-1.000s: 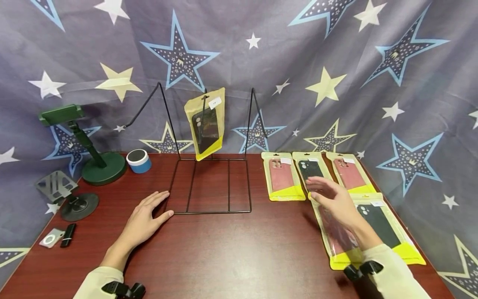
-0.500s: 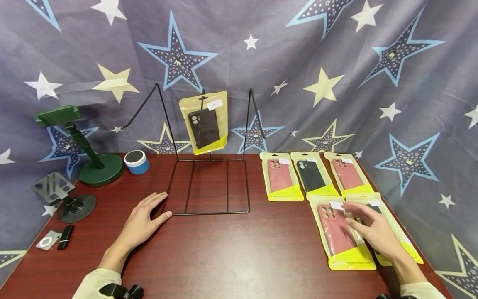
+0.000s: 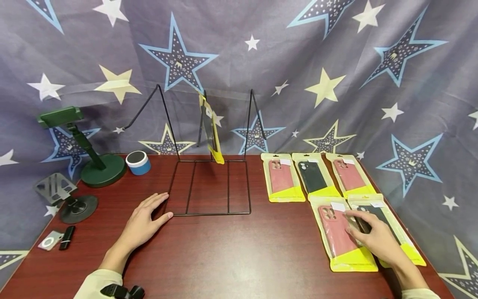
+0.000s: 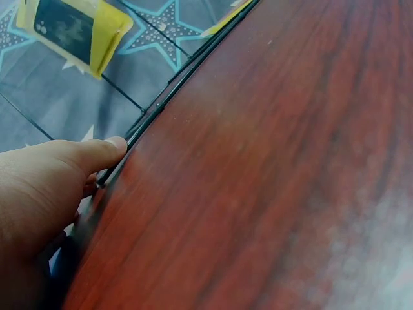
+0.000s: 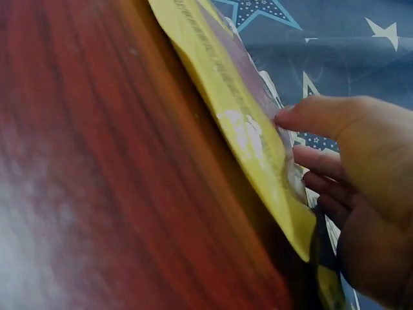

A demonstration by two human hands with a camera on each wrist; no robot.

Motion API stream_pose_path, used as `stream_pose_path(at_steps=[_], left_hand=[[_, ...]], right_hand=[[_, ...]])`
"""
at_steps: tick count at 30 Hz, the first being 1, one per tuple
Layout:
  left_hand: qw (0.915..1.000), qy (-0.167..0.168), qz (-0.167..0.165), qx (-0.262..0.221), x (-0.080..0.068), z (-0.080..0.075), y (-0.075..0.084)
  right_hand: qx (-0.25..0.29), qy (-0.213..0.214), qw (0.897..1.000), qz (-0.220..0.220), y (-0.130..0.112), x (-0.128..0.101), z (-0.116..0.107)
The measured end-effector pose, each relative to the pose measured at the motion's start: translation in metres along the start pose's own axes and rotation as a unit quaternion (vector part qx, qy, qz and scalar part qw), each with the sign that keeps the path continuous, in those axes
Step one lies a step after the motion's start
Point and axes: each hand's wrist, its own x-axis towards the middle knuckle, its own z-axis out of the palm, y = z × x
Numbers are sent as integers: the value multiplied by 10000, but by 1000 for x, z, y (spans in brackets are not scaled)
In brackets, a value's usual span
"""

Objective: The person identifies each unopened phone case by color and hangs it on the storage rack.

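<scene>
My left hand (image 3: pixel 143 222) rests at the near left corner of a black wire display rack (image 3: pixel 209 214), its fingertips against the side wire. In the left wrist view the thumb (image 4: pixel 106 154) lies on the wire. On the rack's middle hook a pouch with a dark phone case (image 3: pixel 213 133) hangs almost edge-on. My right hand (image 3: pixel 375 234) is over the near pouches at the right, with nothing gripped. Its thumb (image 5: pixel 306 116) is right at the edge of a pouch with a pink phone case (image 3: pixel 337 232); its fingers overlap a pouch with a dark phone case (image 3: pixel 407 251).
Three more cased pouches lie in a row behind: pink (image 3: pixel 281 176), dark (image 3: pixel 313 176) and pink (image 3: pixel 348 174). At the left stand a green phone stand (image 3: pixel 98 170), a blue tape roll (image 3: pixel 139 164) and a grey stand (image 3: pixel 78 207). A starred cloth (image 3: pixel 239 54) hangs behind.
My right hand has moved right and toward me, from the back pouches to the near ones. The hanging pouch has swung from facing forward to edge-on. My left hand stays at the rack.
</scene>
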Motion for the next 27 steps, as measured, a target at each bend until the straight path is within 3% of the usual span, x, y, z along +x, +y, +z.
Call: stream_pose_path(at_steps=[11,19,27], left_hand=[[10000,35,23,27,-1,-1,1],[10000,22,24,38,-1,1,0],[10000,7,0,30,0,1,-1]], right_hand=[[-229,-104,9997,67,-12,9,8],[-643,34,9974,-326,-17,12,14],[-366,-74,9987,-352,-24,16,20]])
